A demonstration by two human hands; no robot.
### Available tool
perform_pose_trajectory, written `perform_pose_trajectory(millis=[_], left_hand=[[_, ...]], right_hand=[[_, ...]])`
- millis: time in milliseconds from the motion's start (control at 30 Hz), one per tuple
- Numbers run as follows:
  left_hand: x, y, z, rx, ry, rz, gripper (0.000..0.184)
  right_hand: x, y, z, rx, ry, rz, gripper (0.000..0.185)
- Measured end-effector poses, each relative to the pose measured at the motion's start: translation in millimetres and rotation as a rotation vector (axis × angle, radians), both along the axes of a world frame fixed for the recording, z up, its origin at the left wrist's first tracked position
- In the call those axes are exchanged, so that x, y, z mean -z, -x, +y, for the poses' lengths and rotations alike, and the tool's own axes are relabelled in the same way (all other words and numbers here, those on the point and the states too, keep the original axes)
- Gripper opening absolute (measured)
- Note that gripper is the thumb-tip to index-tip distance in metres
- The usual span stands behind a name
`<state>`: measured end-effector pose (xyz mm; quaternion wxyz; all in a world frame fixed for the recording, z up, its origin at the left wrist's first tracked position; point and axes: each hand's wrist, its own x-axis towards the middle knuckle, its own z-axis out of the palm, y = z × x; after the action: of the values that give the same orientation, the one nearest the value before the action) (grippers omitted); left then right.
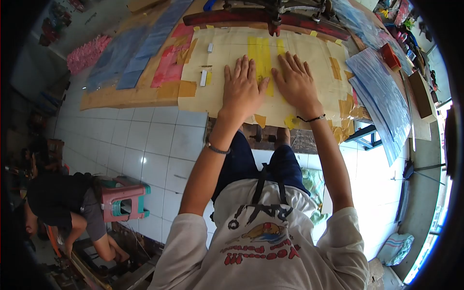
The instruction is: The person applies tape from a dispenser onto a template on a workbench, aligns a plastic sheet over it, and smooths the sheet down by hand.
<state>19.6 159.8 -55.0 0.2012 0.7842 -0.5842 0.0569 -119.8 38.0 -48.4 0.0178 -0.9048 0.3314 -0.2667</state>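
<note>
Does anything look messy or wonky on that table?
Yes. Some blue sheets on the right stick out past the table, like they could slip. The tape at the near right corner of the pale sheet looks ragged.

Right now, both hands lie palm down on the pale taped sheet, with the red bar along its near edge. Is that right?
Not quite. The head view shows the red bar along the far edge of the pale taped sheet, not the near one. The left hand and right hand do lie palm down on it.
</note>
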Motion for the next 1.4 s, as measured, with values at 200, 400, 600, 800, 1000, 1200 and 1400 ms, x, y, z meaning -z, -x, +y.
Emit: perform_pose_trajectory(millis=[200,400,600,800,1000,1200,1400], left_hand=[[3.5,11.4,14.7,-0.024,0.289,-0.043,0.052],[1.7,13.2,14.7,-0.027,0.347,-0.054,0.041],[4.6,10.4,16.6,0.015,0.339,-0.060,0.038],[1.5,11.5,12.2,-0.006,0.345,-0.056,0.036],[4.2,12.6,12.9,-0.023,0.375,-0.053,0.036],[3.1,13.6,14.6,-0.026,0.371,-0.055,0.035],[2.9,13.8,15.2,-0.019,0.370,-0.052,0.035]], right_hand=[[-2.2,1.2,2.0,-0.044,0.029,-0.047,0.049],[-10.9,7.2,10.1,-0.097,-0.035,-0.141,0.039],[-10.9,8.0,11.4,-0.078,-0.032,-0.180,0.036],[-15.0,10.8,11.2,-0.082,-0.037,-0.172,0.036],[-14.4,10.5,10.6,-0.100,-0.063,-0.181,0.036],[-11.5,11.5,12.5,-0.096,-0.070,-0.177,0.036],[-11.5,12.7,11.6,-0.111,-0.072,-0.173,0.036]])
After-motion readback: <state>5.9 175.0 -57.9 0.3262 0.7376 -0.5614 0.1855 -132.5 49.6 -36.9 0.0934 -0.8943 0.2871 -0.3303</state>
